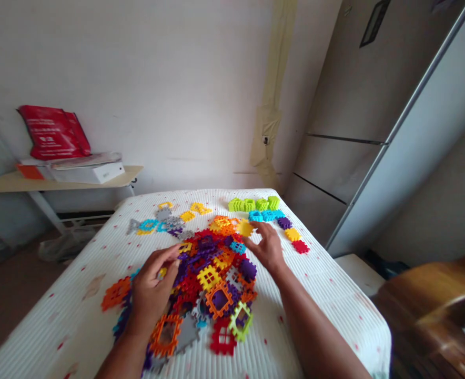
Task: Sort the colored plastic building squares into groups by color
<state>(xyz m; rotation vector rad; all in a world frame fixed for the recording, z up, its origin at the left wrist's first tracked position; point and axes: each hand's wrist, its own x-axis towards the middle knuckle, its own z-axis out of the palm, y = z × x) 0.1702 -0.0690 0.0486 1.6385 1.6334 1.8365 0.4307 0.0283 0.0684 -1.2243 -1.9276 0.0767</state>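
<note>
A heap of interlocking plastic building tiles (220,299) in red, purple, orange, yellow and grey covers the middle of the table, several with window cut-outs. My left hand (152,280) is over the heap's left side, thumb and forefinger apart. Just beyond its fingertips lies a yellow window tile (185,247); no firm grip on it shows. At the heap's upper right edge, my right hand (269,245) has a solid yellow square tile (245,228) between thumb and forefinger. Orange and yellow tiles (222,224) lie left of that one.
Lime-green tiles (254,203) stand in a row at the far right, with blue tiles (266,215) before them. Single purple, yellow and red tiles (300,246) continue toward me. Grey, blue and yellow tiles (163,215) lie scattered at far left. A fridge (335,116) stands at right.
</note>
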